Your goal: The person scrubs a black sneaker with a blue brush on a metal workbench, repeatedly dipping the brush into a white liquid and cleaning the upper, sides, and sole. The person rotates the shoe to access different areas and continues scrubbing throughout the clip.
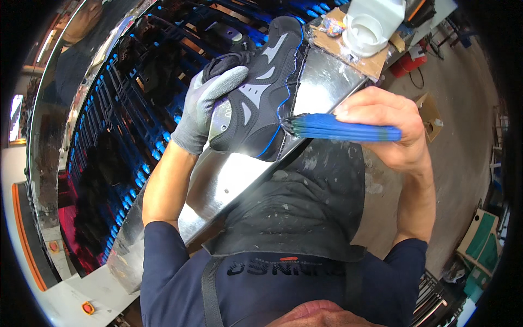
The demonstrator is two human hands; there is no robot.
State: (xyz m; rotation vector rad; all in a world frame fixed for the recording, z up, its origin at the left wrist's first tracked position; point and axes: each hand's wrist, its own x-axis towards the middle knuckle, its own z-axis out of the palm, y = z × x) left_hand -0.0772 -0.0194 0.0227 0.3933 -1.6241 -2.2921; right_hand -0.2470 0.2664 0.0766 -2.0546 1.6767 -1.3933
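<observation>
In my gloved left hand (204, 111) is a black shoe upper (260, 90) with grey patches, a last showing at its heel end. My fingers wrap round its lace side, and its bottom edge faces right. A wavy blue line runs along that edge. My bare right hand (396, 122) grips a brush (343, 128) with a ridged blue handle. Its dark bristle tip touches, or lies very close to, the shoe's lower edge, where the blue line passes. Slight blur covers the brush.
Below the shoe runs a shiny metal ledge (218, 177). Beyond it lies a rack of dark rods with blue tips (139, 177). A white glue-smeared container (366, 34) stands on cardboard at the top right. A red-orange button (88, 308) sits lower left, and an open cardboard box (430, 116) lies right.
</observation>
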